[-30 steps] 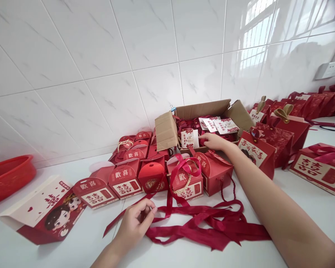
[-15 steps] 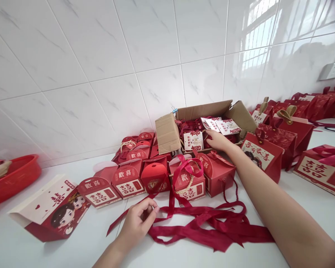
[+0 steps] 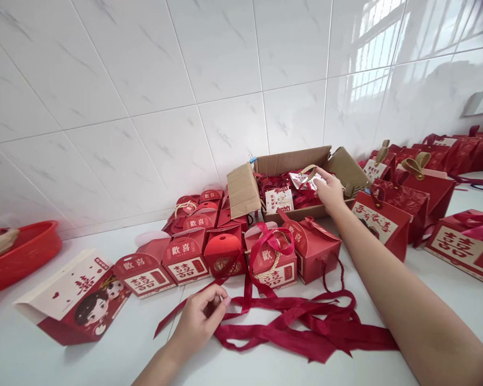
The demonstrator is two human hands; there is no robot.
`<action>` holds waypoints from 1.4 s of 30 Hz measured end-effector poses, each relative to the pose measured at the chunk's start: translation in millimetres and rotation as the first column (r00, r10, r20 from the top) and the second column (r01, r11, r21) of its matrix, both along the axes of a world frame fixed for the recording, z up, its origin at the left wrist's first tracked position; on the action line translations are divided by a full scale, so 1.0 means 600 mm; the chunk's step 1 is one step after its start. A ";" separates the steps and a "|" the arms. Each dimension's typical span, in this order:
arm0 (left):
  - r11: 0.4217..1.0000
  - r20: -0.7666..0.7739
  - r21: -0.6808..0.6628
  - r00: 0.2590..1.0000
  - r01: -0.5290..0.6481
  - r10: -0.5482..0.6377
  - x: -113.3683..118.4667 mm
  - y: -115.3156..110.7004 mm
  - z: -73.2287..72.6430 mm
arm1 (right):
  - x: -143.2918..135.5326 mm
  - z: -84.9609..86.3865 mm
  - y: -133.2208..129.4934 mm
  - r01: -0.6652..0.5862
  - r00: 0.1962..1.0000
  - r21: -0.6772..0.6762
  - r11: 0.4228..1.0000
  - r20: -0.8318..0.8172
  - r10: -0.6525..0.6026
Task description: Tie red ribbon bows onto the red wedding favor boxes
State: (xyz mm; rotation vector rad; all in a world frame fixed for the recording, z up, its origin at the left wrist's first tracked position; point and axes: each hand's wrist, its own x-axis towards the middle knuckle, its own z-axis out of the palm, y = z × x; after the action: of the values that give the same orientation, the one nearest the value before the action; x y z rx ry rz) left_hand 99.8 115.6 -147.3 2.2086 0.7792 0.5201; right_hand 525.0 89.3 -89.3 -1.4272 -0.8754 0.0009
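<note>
My right hand is over the cardboard box, its fingers closed on a looped beige strap. Under it in the box lie dark red ribbons and white printed cards. My left hand rests low on the counter with fingers curled in and thumb close to the fingertips; whatever is in them, if anything, is hidden. Beside it, long dark red ribbons lie loosely in a tangle. Just beyond, a small red gift box carries a pink bow and a gold cord.
Several red gift boxes stand in rows left of the carton. A larger red and white box lies further left, near a red plastic basin. Red gift bags crowd the right side along the tiled wall.
My right hand has lifted and moved right within the carton, and a beige strap now shows in its fingers. The left hand stays where it was.
</note>
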 end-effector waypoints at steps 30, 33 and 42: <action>0.953 0.399 0.188 0.905 -0.237 0.146 -0.020 -0.060 0.079 | -0.397 0.085 -0.154 -0.641 0.465 0.368 0.673 -0.511 0.723; 0.950 0.455 0.197 0.880 -0.244 0.132 -0.029 -0.091 0.094 | -0.453 0.027 -0.140 -0.678 0.367 0.378 0.631 -0.570 0.735; 0.896 0.504 0.408 0.861 -0.174 -0.062 -0.055 -0.125 0.061 | -0.512 -0.059 -0.133 -0.860 0.188 0.275 0.430 -0.614 0.767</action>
State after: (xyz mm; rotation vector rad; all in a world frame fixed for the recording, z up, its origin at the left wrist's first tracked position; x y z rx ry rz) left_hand 66.7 40.8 -111.0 2.2812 0.4678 1.3636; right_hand 217.9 9.4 -124.4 -0.7480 -0.9144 1.3960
